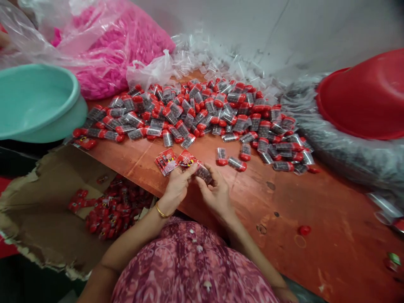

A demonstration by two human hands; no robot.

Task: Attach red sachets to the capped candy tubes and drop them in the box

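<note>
Red packs, seemingly done, lie in the lower-left carton, red-capped tubes remain upper-centre, left hand and right hand clasp one dark-filled container.

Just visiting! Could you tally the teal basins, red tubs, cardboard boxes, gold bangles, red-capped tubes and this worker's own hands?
Teal basin: 1
Red tub: 1
Cardboard box: 1
Gold bangle: 1
Left hand and right hand: 2
Total: 6
Red-capped tubes overlap too much to count, so they're left out.
</note>
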